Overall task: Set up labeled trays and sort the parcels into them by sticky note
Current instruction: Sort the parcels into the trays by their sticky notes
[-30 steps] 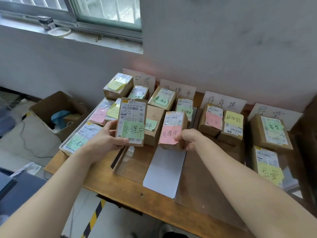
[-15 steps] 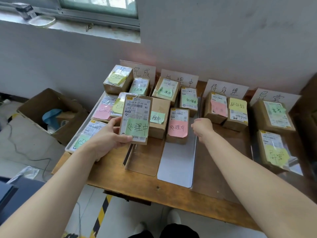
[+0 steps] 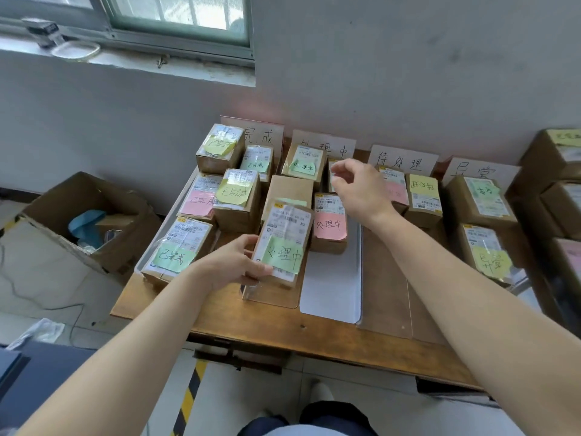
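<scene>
The brown wooden table [image 3: 283,335] carries white handwritten label cards [image 3: 404,160] along its 12 o'clock edge, and most brown taped parcels [image 3: 239,199] already lie sorted below them, so the job looks well advanced. Brown stacked boxes [image 3: 559,190] at 3 o'clock probably remain. The left hand [image 3: 232,265] grips a brown cardboard parcel with a green sticky note [image 3: 284,243] over the 6 o'clock end of the second clear plastic tray [image 3: 270,302], not yet set down. The right hand [image 3: 361,190] hovers beyond, fingers loosely curled, empty.

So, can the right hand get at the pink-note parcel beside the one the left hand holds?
Probably yes: the right hand hovers empty just above the pink-note parcel, whose top is bare. The green-note parcel in the left hand is alongside, not over it.
</scene>
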Demonstrator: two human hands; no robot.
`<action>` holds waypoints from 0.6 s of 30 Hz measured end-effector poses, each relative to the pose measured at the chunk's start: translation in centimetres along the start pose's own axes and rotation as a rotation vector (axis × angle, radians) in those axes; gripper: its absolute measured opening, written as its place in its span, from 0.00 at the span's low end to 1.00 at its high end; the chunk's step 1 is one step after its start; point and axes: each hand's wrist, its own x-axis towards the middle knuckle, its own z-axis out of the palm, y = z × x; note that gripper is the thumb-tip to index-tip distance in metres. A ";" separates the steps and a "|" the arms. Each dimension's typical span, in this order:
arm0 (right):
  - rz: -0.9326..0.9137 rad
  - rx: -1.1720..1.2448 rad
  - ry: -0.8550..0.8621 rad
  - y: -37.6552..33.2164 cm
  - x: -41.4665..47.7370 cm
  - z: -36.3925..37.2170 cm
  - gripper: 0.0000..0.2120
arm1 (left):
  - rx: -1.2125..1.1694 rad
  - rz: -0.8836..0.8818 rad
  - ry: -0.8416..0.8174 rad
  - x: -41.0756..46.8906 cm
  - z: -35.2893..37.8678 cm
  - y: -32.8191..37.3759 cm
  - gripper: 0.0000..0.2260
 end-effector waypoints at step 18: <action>-0.036 -0.173 0.149 -2.3 -8.4 -4.4 0.13 | 0.337 -0.137 0.331 3.0 4.0 -3.7 0.14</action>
